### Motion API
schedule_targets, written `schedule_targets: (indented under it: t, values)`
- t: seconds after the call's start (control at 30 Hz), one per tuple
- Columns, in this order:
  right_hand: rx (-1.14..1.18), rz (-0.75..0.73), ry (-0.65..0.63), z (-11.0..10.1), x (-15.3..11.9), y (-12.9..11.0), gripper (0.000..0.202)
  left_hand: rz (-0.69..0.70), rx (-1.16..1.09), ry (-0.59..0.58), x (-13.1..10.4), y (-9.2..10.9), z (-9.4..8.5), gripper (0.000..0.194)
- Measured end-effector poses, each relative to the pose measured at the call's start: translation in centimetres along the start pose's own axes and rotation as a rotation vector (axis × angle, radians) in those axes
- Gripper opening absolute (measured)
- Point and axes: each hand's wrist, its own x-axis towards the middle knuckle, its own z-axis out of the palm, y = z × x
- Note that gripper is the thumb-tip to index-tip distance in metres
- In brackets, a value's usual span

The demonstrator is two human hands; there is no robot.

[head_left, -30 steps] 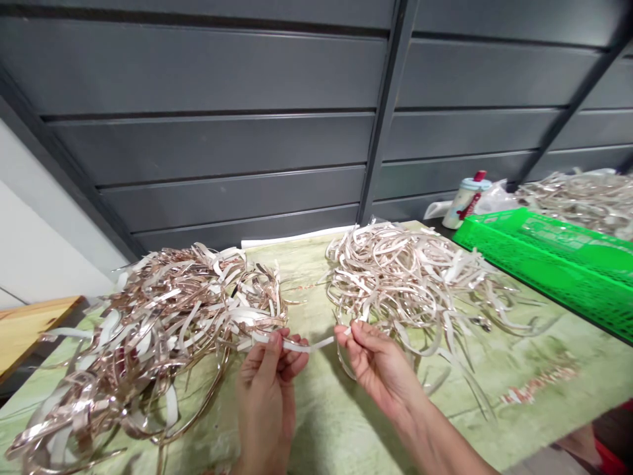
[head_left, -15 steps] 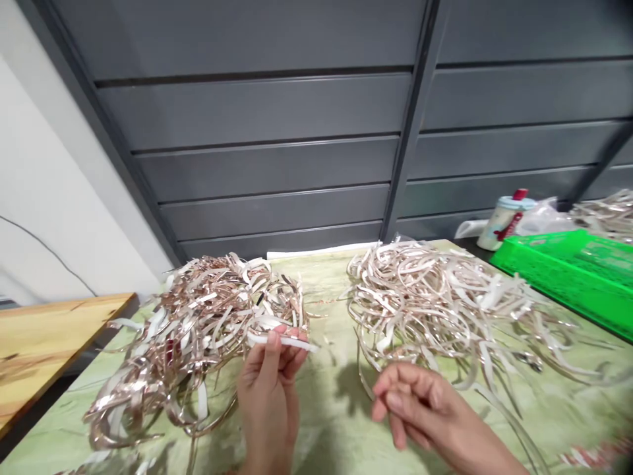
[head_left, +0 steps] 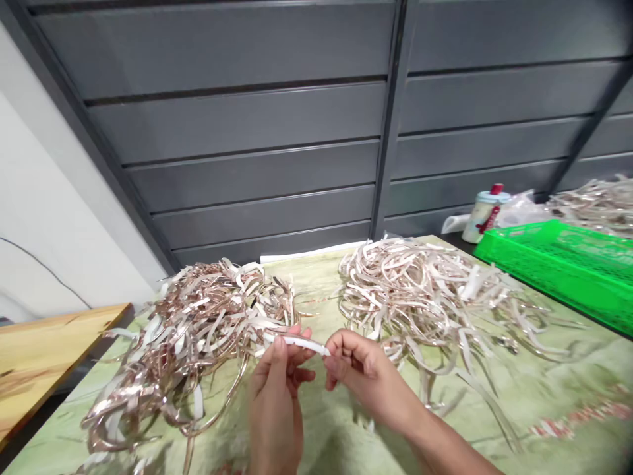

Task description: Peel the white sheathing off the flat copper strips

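A narrow strip (head_left: 304,342), white on the side facing me and shiny at its edge, stretches between my two hands above the table. My left hand (head_left: 279,379) pinches it between thumb and fingers near its left part. At the strip's right end, the thumb and fingertips of my right hand (head_left: 359,366) close on it. Just left of my left hand lies a tangled pile of rose-gold and white strips (head_left: 198,323). A second, paler pile of strips (head_left: 410,284) spreads behind and right of my right hand.
The piles lie on a green patterned table cover (head_left: 316,300). A green plastic crate (head_left: 558,270) stands at the right, with a cup (head_left: 484,214), a clear plastic bag (head_left: 524,210) and more strips (head_left: 593,201) behind it. A wooden board (head_left: 49,356) is at the left; grey panels (head_left: 257,158) rise behind.
My right hand has moved left from beside the paler pile and taken hold of the strip's right end. My left hand keeps its pinch. The view has shifted slightly to the right.
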Motion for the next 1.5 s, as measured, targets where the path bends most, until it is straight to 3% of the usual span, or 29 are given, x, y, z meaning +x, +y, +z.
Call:
schedule_targets:
  t: [0.13, 0.2, 0.33, 0.4, 0.43, 0.53, 0.73, 0.87, 1.03, 1.17, 1.23, 1.33, 1.4, 1.5]
  values:
    - [0.197, 0.069, -0.047, -1.0, -0.3, -0.5, 0.031, -0.088, 0.264, -0.137, -0.8, -0.3, -0.9, 0.044]
    - [0.251, 0.084, -0.050, -1.2, -0.5, -0.6, 0.030, -0.021, 0.475, -0.194, -1.2, -0.4, -1.4, 0.045]
    - [0.348, 0.105, -0.068, -1.3, -0.9, -0.9, 0.030, 0.532, 0.730, -0.152, -1.5, -0.1, -1.8, 0.025]
    - [0.371, 0.112, -0.088, -1.2, -1.1, -1.1, 0.030, 0.718, 0.809, -0.267, -1.2, 0.3, -1.6, 0.026]
    - [0.374, 0.117, -0.098, -1.2, -1.2, -1.2, 0.029, 0.748, 0.836, -0.346, -1.0, 0.4, -1.4, 0.027]
    - [0.335, 0.144, -0.122, -1.2, -1.3, -1.7, 0.029, 0.684, 0.844, -0.465, -0.8, 0.7, -0.9, 0.021]
    - [0.004, 0.047, -0.139, -2.2, -1.3, -2.4, 0.022, 0.305, 0.802, -0.408, -2.0, 1.0, -0.2, 0.025]
    - [-0.492, -0.103, -0.175, -3.1, -1.3, -3.3, 0.016, 0.090, 0.727, -0.404, -2.5, 1.2, 0.2, 0.031]
    - [-1.133, -0.351, -0.318, -4.6, -1.5, -4.8, 0.015, 0.016, 0.668, -0.425, -2.0, 1.1, -0.8, 0.030]
    - [-1.502, -0.367, -0.234, -7.7, -1.5, -6.2, 0.021, 0.063, 0.549, -0.217, -1.0, 1.8, -3.3, 0.031]
    - [-1.496, -0.394, -0.187, -9.1, -1.2, -7.4, 0.022, 0.087, 0.546, -0.130, -0.8, 1.7, -4.3, 0.030]
    - [-1.304, -0.547, -0.221, -9.2, -0.4, -9.3, 0.011, 0.066, 0.590, -0.201, -1.5, 0.1, -4.8, 0.029]
    - [-1.189, -0.633, -0.241, -7.6, 0.5, -9.9, 0.009, 0.029, 0.601, -0.209, -2.0, -1.9, -4.7, 0.029]
    - [-1.031, -0.634, -0.278, -3.0, 2.6, -9.5, 0.008, 0.011, 0.556, -0.193, -2.1, -5.4, -5.0, 0.025]
